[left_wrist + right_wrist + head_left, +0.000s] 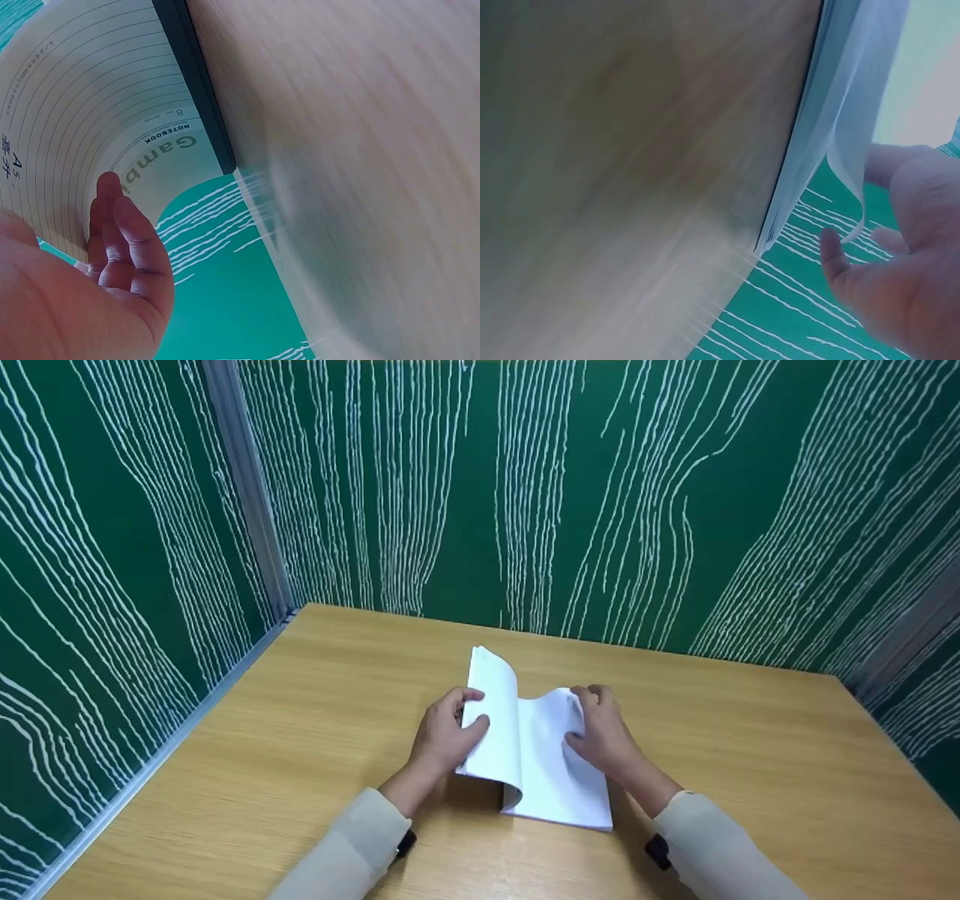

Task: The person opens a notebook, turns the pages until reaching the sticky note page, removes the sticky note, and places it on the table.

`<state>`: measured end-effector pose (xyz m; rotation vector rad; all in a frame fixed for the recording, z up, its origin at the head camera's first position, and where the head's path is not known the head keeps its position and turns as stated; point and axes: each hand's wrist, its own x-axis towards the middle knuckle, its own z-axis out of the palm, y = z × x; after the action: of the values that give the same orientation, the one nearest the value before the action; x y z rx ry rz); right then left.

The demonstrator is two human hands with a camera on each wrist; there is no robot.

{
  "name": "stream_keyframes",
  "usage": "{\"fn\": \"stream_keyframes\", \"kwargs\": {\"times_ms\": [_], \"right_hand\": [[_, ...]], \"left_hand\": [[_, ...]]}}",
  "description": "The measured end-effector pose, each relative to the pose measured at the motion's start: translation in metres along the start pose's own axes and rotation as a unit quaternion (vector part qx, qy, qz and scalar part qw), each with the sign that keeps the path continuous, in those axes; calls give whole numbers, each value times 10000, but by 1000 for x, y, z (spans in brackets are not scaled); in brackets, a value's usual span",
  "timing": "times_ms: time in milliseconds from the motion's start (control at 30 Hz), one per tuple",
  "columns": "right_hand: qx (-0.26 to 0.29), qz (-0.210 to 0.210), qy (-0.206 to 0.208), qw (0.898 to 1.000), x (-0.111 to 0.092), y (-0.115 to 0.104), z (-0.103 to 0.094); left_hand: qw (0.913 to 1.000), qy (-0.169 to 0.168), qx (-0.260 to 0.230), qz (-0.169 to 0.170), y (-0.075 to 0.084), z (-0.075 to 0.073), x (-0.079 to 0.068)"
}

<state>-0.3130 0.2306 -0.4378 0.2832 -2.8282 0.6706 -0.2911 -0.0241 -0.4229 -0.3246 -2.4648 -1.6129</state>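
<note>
Nearest us, a pale beige cloth left sleeve [345, 847] and its matching right sleeve [727, 847] reach over a light wood-grain table [337, 675]. Between the hands we see an opened white paper notebook [559, 769], about midway between the table's left and right edges and well in from its far edge. Its right half lies on the table; its left half is raised and bowed. Our left hand [445, 731] grips that raised half by its outer edge, thumb on the page and fingers behind, against the cream, line-printed cover [169, 112] that the left wrist view shows. Our right hand [606, 735] pinches paper at the other half's outer edge, where a loose sheet [851, 142] curls up. We judge the notebook light, its leaves soft and smooth, quick to slip apart or crease, while the dark, straight spine [199, 90] looks stiffer. We would hold several leaves together, halfway along the outer edge, with a gentle pinch, and avoid tugging single corners, which could tear.
</note>
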Motion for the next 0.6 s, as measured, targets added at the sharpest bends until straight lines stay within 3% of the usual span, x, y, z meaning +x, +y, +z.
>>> {"fn": "stream_keyframes", "kwargs": {"times_ms": [333, 600], "right_hand": [[-23, -41, 435, 9990, 3, 1, -4], [119, 191, 496, 9985, 2, -2, -5]], "left_hand": [[10000, 51, 1, -48, 0, 0, 1], [9999, 41, -85, -91, 0, 1, 0]]}}
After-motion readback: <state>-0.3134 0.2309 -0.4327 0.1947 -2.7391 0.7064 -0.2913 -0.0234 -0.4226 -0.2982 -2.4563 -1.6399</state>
